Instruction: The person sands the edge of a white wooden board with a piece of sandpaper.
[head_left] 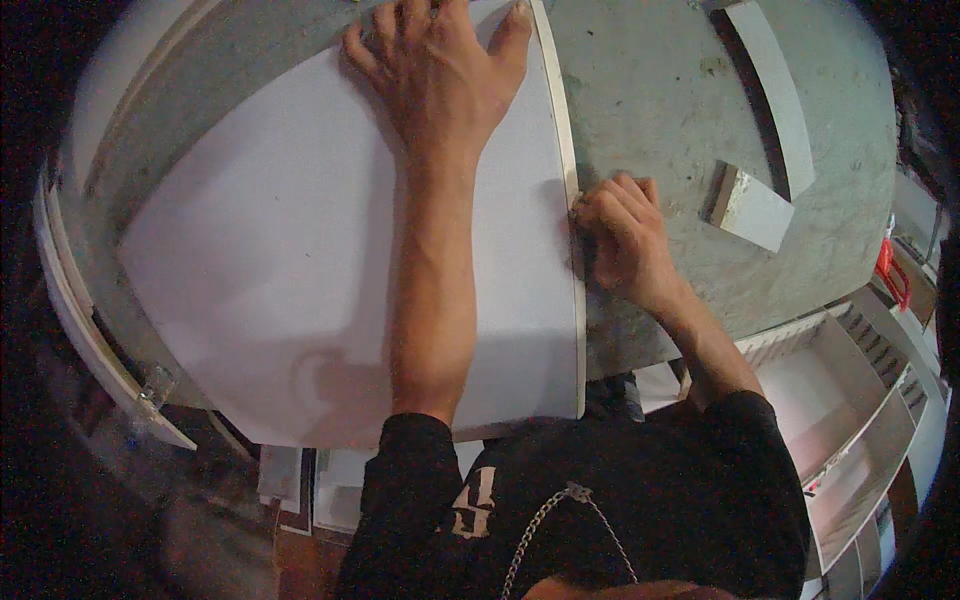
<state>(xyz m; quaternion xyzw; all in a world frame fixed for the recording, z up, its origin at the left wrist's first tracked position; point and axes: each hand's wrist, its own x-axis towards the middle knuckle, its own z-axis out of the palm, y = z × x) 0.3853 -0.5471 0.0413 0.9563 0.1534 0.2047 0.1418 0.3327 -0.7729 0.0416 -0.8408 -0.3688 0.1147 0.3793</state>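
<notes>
A large white board (270,220) with a pale raw edge along its right side lies on the grey-green worktable. My left hand (440,60) rests on its far part with fingers spread, the thumb close to the right edge; the fingertips are partly cut off by the picture's top. Beside that same edge, about midway along it, my right hand (625,235) is closed, its fingers curled against the board's side. Whatever lies inside those fingers is hidden.
On the worktable (640,110) at the right lie a long white strip (775,90) and a short white block (753,208) with a rough end. White slotted trays (820,390) stand lower right, near a red-handled item (892,273). A curved pale strip (100,350) runs along the left.
</notes>
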